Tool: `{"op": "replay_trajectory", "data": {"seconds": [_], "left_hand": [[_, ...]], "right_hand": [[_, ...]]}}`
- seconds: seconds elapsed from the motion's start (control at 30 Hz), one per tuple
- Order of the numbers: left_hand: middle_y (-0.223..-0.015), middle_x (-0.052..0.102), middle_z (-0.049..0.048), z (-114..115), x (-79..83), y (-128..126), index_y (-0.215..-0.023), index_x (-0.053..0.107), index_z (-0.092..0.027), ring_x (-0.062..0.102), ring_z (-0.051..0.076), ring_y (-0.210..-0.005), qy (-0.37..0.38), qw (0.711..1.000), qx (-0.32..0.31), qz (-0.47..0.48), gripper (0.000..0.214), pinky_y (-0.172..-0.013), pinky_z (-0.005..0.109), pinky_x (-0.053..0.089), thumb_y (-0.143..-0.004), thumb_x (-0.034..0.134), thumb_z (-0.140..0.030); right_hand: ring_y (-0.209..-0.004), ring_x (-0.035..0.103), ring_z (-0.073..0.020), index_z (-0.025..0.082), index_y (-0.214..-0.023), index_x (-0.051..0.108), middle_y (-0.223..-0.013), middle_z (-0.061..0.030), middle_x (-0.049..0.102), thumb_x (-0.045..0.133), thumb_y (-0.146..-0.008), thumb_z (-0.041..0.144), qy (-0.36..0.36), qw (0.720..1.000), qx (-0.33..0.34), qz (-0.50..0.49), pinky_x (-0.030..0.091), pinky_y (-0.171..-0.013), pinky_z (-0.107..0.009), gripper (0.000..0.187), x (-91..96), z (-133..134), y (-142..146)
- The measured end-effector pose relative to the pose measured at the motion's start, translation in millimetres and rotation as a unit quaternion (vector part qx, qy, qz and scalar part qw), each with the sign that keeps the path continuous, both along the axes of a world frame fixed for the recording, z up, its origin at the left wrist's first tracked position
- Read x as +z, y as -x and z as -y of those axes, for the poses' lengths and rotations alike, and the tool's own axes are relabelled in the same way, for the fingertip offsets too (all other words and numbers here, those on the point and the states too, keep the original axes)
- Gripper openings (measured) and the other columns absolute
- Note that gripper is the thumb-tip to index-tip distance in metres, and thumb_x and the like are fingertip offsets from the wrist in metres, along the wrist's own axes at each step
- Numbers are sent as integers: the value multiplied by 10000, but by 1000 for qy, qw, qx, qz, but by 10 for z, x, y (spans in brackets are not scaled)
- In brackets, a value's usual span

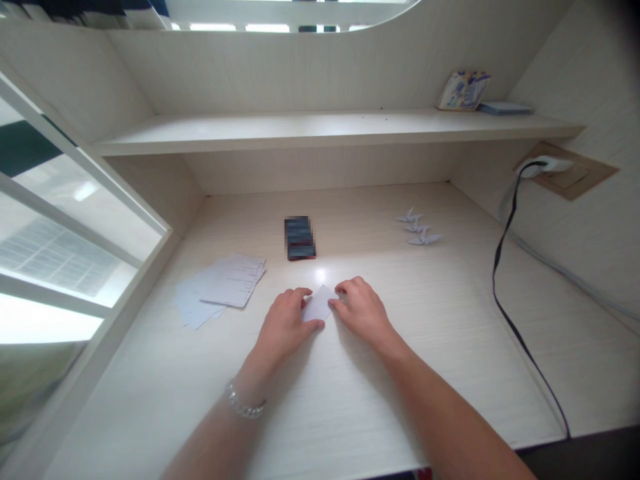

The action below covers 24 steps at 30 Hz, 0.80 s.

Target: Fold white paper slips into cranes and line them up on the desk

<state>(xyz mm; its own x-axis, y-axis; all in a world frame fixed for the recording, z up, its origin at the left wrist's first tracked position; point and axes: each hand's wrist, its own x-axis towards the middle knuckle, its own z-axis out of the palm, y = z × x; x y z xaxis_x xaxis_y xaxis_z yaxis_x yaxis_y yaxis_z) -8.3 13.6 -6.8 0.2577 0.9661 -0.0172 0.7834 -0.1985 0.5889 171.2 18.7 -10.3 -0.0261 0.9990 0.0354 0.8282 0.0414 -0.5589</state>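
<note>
A small folded piece of white paper (320,303) lies between my hands, near the middle of the desk. My left hand (290,319) is curled round its left side, with the thumb at the near corner and the fingers along the far left edge. At the right corner, my right hand (361,307) pinches the paper between thumb and forefinger. Farther back on the right stand three folded paper cranes (419,228). To the left lies a fanned stack of white paper sheets (233,283).
Beyond my hands lies a dark phone-like rectangle (300,238), its surface blurred. A black cable (497,267) runs from a wall socket (570,172) down the desk's right side. Above the back is a shelf (310,130) with a small box (464,91). A slatted frame (75,160) borders the left.
</note>
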Motion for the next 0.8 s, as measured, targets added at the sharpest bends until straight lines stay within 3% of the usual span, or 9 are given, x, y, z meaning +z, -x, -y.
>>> {"op": "replay_trajectory", "data": {"seconds": [0.17,0.3,0.43,0.53,0.63,0.8], "left_hand": [[-923,587,68,12,-13,-10,-1103,550,-191,542,237,-871,-2,1000,3,-4,518,-776,362,427,-634,690,-363],[-1012,592,89,0,-7,1,-1120,553,-185,549,240,-913,-16,999,34,32,560,-810,366,430,-612,713,-361],[-1015,637,92,-26,20,17,-1128,564,-182,592,215,-870,55,985,57,154,493,-776,342,453,-693,652,-399],[-946,676,93,-25,39,5,-1010,627,-156,616,201,-826,125,953,38,275,360,-717,304,460,-760,582,-411],[-880,692,94,-1,44,-22,-913,658,-140,621,199,-757,176,925,41,335,346,-634,279,450,-751,586,-437],[-776,679,66,42,44,-69,-819,670,-146,591,167,-668,188,921,58,337,324,-576,252,413,-737,597,-450]], "right_hand": [[-858,553,-183,199,-813,620,-907,-59,599,553,-787,286,4,1000,3,-22,390,-727,-284,112,14,-7,8],[-758,573,-161,200,-793,586,-811,-22,637,532,-791,258,16,991,15,-130,406,-685,-278,79,49,-34,-39],[-727,604,-165,184,-799,567,-792,-27,642,567,-759,284,40,952,32,-303,451,-671,-290,108,49,-78,-100],[-677,620,-167,176,-881,541,-746,-27,639,615,-726,317,67,907,36,-414,471,-623,-289,222,32,-99,-98],[-635,617,-159,172,-962,527,-708,-19,640,655,-694,336,63,886,7,-460,468,-591,-279,340,20,-100,-69],[-623,603,-142,170,-1019,546,-724,-20,649,679,-674,329,39,878,-37,-475,463,-596,-271,402,21,-86,-42]]}}
